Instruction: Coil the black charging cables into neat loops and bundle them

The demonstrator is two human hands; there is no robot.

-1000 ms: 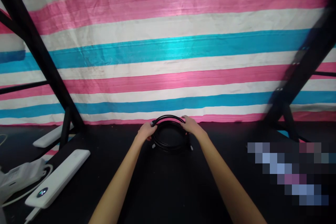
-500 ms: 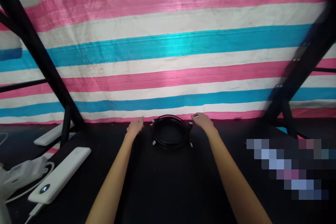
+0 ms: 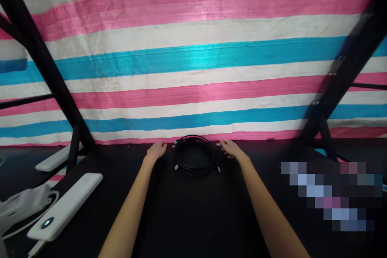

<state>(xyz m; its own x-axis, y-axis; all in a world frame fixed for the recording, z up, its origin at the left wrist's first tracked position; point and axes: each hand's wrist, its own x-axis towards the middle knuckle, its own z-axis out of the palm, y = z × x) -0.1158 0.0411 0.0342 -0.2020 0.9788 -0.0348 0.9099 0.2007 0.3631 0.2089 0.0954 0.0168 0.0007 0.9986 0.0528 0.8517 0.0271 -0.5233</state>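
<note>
The cable coil [image 3: 194,170] lies on the tabletop [image 3: 178,219] between the left hand [image 3: 156,151], loosely curled and empty, and the right hand [image 3: 231,149], narrow beside a plug [image 3: 218,145], its grip unclear. Keep loops stacked flat; handle plugs by their housings.

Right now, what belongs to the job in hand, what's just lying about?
Job: black cable coil, between left hand and right hand.
Likely lying about: white slab with lit display, white block, rear white slab. Pixelated patch, right: can't tell.
</note>
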